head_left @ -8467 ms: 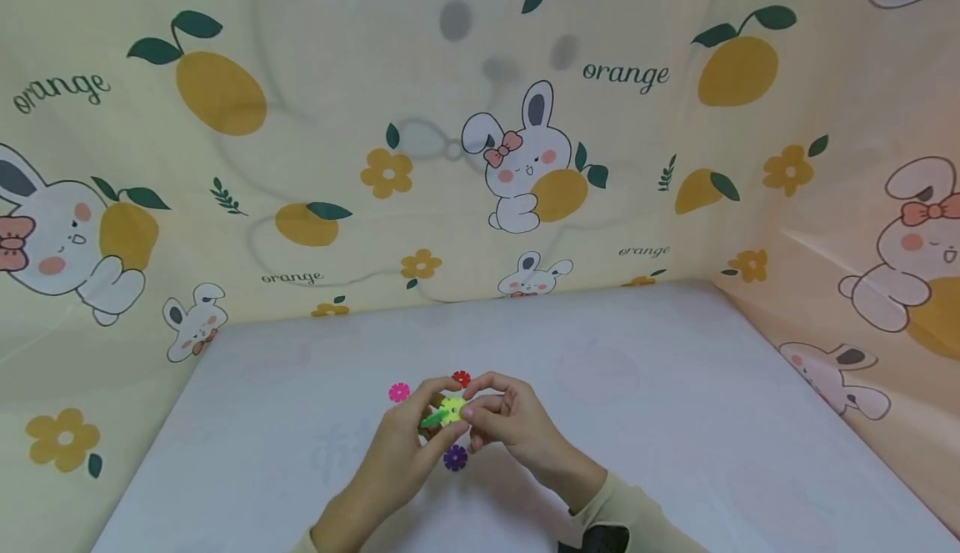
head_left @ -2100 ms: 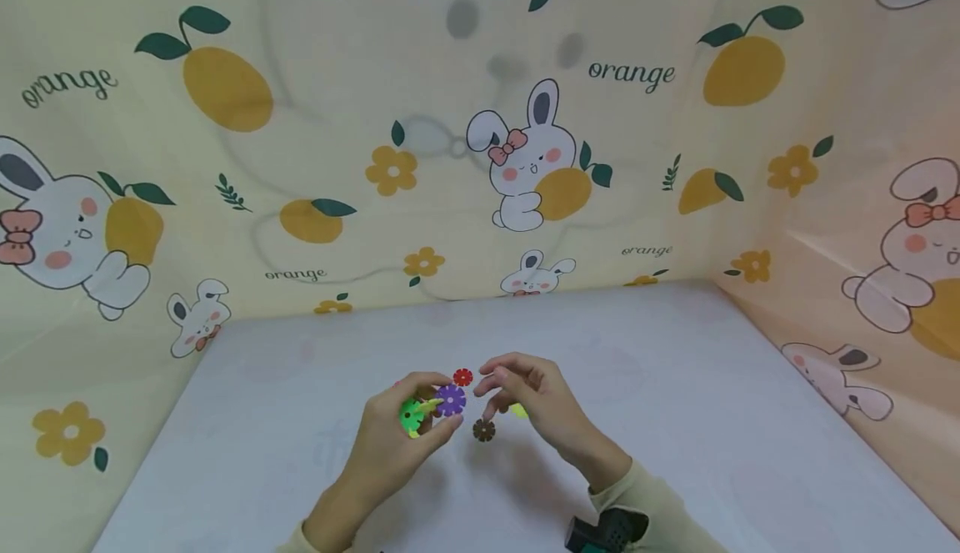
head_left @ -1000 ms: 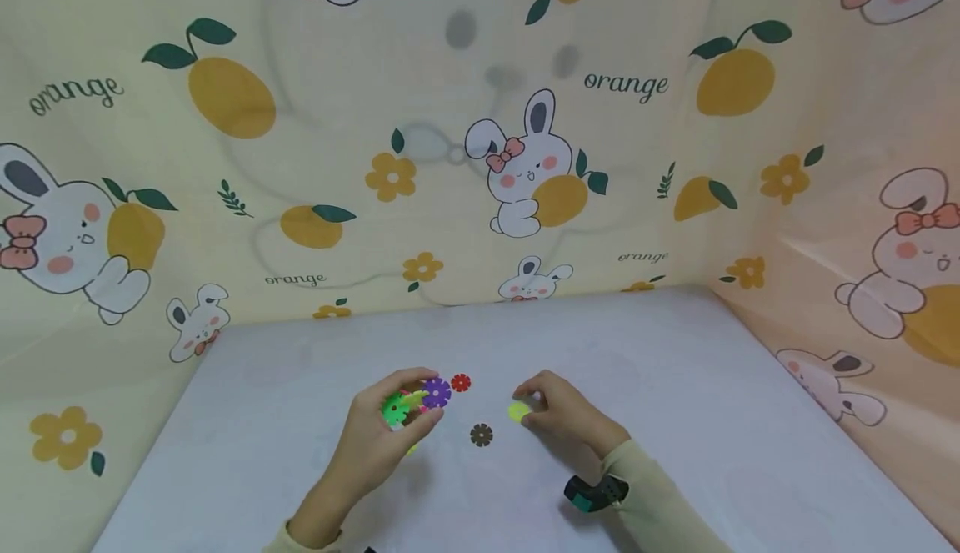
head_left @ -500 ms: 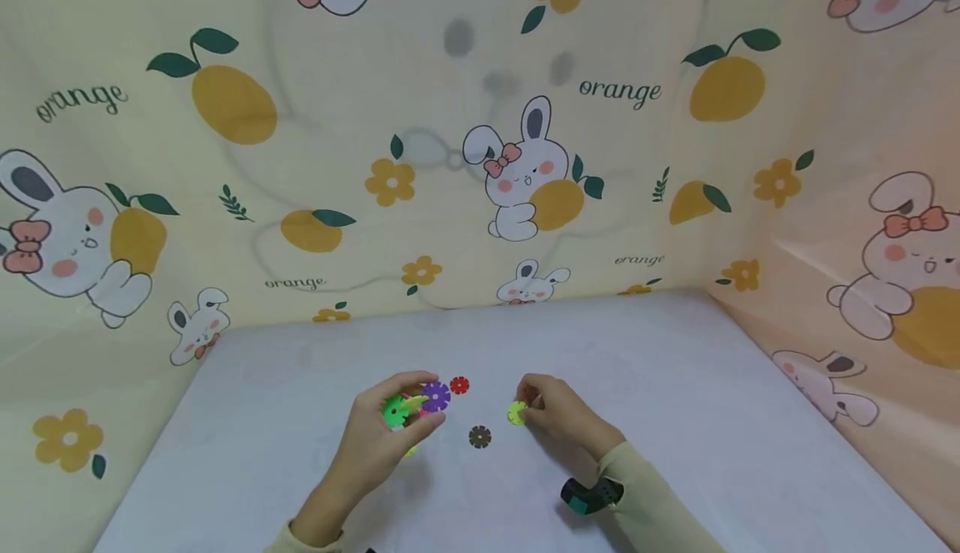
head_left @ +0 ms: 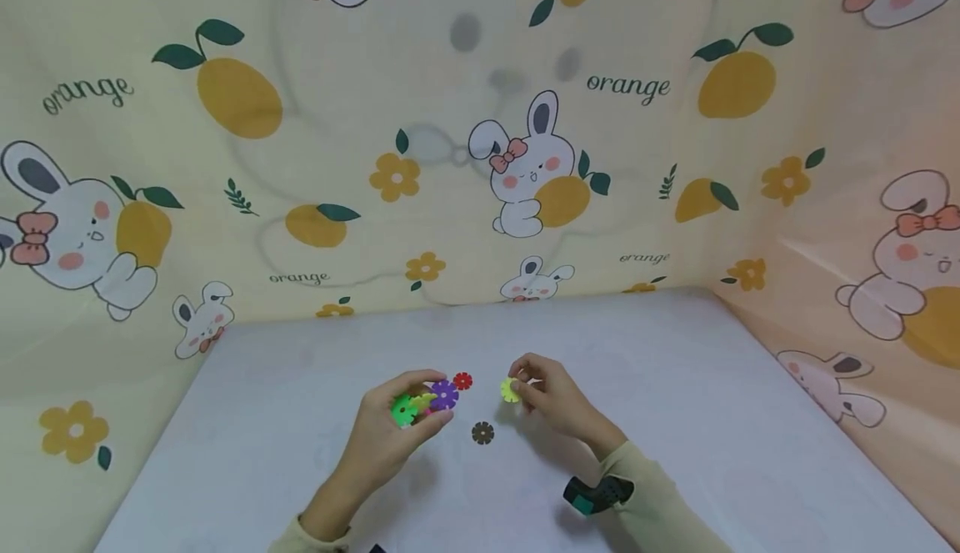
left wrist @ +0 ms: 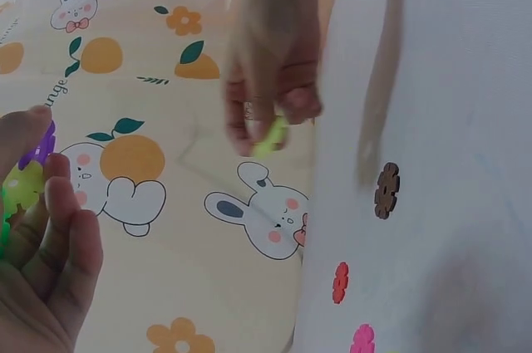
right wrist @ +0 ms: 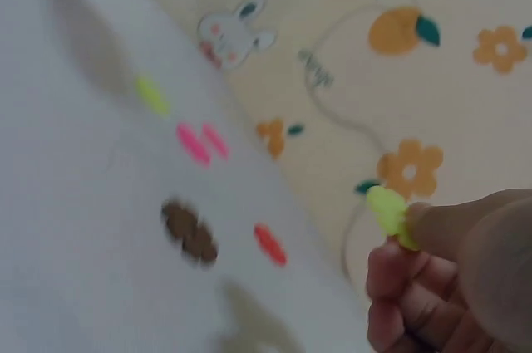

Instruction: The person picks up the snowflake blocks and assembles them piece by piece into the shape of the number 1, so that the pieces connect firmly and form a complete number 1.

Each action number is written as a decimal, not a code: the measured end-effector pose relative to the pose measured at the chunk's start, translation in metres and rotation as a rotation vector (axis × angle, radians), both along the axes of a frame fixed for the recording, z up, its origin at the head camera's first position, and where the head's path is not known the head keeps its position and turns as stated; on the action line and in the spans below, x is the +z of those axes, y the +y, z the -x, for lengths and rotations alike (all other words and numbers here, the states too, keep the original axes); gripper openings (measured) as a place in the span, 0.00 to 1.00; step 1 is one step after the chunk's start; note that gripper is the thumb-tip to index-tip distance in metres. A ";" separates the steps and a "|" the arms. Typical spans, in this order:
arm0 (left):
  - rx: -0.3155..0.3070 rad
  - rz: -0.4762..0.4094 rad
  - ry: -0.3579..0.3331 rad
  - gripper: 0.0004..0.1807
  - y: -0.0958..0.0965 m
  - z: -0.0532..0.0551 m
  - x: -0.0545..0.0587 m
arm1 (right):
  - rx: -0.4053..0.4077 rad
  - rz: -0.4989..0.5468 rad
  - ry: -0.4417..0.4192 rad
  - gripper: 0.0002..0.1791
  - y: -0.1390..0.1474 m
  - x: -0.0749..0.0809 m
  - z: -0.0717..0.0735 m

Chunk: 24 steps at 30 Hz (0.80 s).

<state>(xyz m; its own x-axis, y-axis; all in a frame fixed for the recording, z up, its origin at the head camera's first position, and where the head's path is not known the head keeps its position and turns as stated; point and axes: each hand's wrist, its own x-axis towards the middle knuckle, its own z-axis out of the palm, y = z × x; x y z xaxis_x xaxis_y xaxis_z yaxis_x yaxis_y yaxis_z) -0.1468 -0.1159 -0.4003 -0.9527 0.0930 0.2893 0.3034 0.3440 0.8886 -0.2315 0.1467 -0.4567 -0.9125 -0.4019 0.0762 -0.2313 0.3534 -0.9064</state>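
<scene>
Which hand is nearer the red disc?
Left. In the head view, the left hand is just left of the red disc; the right hand is farther to its right.

A cream cloth (head_left: 360,69) printed with rabbits (head_left: 525,168), oranges (head_left: 240,98) and flowers (head_left: 383,178) rises behind and beside a white tabletop (head_left: 637,369). Grey shadows (head_left: 465,32) fall on the cloth.

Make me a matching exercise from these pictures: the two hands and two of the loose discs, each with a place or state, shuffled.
1. left hand
2. right hand
3. brown disc
4. red disc

A. on the table, higher in head view than 3
B. pinches a yellow disc
C. on the table, lower in head view than 4
D. holds a purple disc

Pairs: 1-D, 2-B, 3-C, 4-A
</scene>
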 end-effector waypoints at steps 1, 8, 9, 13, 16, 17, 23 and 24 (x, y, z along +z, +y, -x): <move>-0.005 0.002 0.002 0.22 0.000 0.001 -0.001 | 0.001 0.038 -0.014 0.08 -0.001 0.004 -0.001; -0.027 0.016 0.010 0.22 0.000 0.002 -0.003 | 0.016 0.194 -0.053 0.14 -0.010 0.025 -0.014; -0.030 0.014 0.006 0.22 0.001 0.001 -0.003 | 0.019 0.208 -0.055 0.14 -0.011 0.028 -0.016; -0.030 0.011 -0.017 0.21 0.003 0.001 -0.002 | 0.024 0.267 -0.064 0.15 -0.015 0.039 -0.025; -0.024 0.015 -0.032 0.21 0.004 0.000 -0.003 | 0.030 0.315 -0.073 0.15 -0.019 0.046 -0.031; -0.023 0.017 -0.034 0.21 0.004 0.000 -0.003 | 0.034 0.328 -0.074 0.15 -0.021 0.047 -0.033; -0.028 0.030 -0.011 0.19 0.006 -0.001 -0.005 | 0.087 0.372 -0.072 0.13 -0.026 0.054 -0.043; -0.028 0.033 -0.006 0.19 0.006 -0.001 -0.004 | 0.096 0.375 -0.070 0.13 -0.026 0.054 -0.044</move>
<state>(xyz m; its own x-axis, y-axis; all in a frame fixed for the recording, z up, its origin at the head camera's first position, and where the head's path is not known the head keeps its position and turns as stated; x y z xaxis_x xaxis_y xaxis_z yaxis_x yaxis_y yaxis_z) -0.1459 -0.1097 -0.4047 -0.9512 0.1293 0.2800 0.3082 0.3648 0.8786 -0.1871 0.1205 -0.4023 -0.8804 -0.4419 0.1723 -0.1798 -0.0253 -0.9834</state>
